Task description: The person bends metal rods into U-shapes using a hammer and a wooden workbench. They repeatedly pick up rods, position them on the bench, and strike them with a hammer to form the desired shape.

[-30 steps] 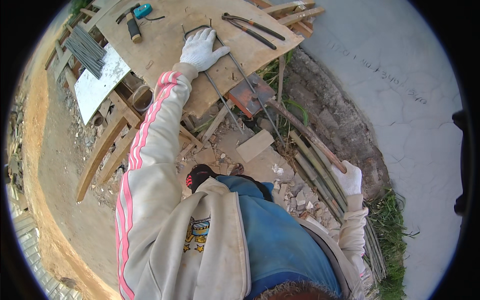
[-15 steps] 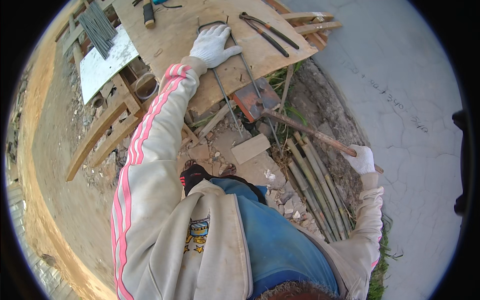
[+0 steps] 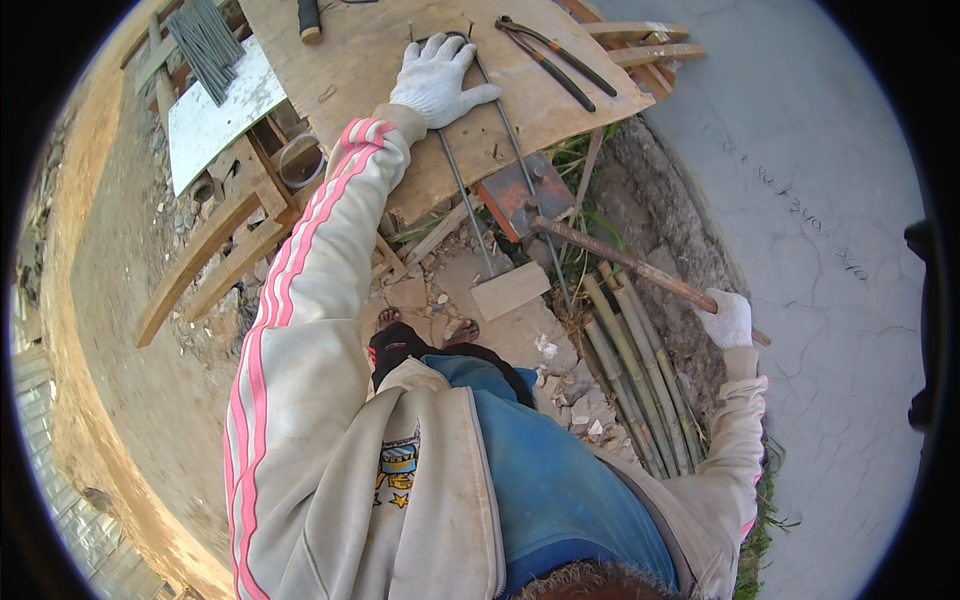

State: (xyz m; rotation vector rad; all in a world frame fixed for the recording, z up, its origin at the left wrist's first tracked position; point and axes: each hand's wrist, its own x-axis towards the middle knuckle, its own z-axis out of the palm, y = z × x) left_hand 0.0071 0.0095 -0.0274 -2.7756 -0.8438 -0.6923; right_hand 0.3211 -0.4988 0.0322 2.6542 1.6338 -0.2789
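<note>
My left hand (image 3: 436,84), in a white knit glove, lies flat with fingers spread over the bent end of a U-shaped steel rod (image 3: 508,128). The rod rests on a plywood board (image 3: 360,70), and its two legs run past the near edge toward me. Gloved too, my right hand (image 3: 727,318) is wrapped around a long rusty metal bar (image 3: 640,265) out to the right. The bar's far end meets one rod leg beside a rusty, reddish metal block (image 3: 505,205) at the board's edge; how they join is unclear.
Long-handled pincers (image 3: 560,65) lie on the board's right, a black-handled tool (image 3: 309,20) at its far left. Nails stick up near the rod. Cut rods (image 3: 205,50) sit on a white panel (image 3: 215,120). Bamboo poles (image 3: 640,370) and rubble lie below; a grey surface (image 3: 830,330) spans the right.
The view has shifted slightly, so the board and tools appear a little farther right and higher. Both hands keep their places on the rod and the bar.
</note>
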